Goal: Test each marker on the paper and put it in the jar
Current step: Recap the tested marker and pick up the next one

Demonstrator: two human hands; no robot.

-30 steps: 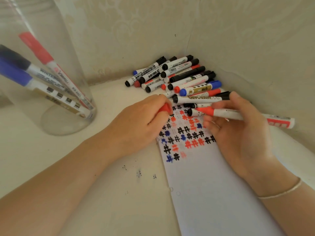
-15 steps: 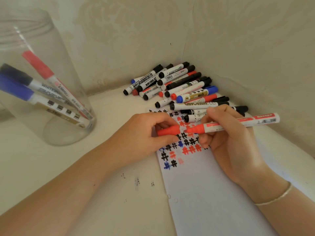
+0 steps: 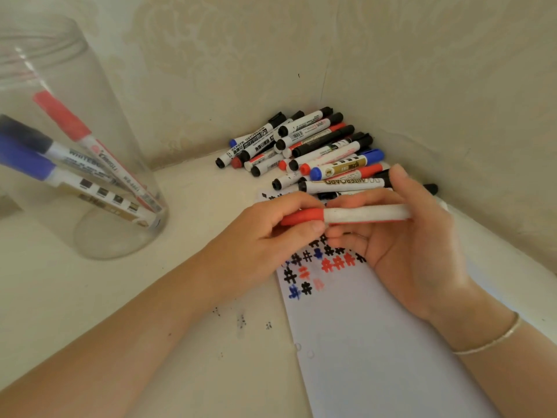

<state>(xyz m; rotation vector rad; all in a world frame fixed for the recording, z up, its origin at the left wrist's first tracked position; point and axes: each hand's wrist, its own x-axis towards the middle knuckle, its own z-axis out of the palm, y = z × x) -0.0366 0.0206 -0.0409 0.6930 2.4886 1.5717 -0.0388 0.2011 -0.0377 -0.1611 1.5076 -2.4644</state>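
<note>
Both hands I see clamped on one red marker (image 3: 355, 214), left hand (image 3: 271, 236) fingers at 9 o'clock on its cap, right hand (image 3: 413, 236) fingers on the barrel, above the paper (image 3: 376, 342).

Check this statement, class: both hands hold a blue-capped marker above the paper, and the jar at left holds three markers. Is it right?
Not quite. The head view shows the marker's cap is red, not blue. Left hand and right hand hold it above the paper; the jar holds three markers.

Both forearms were bare, with no sleeves showing. A thin, pale bracelet (image 3: 494, 339) circled the wrist of the right arm.
</note>
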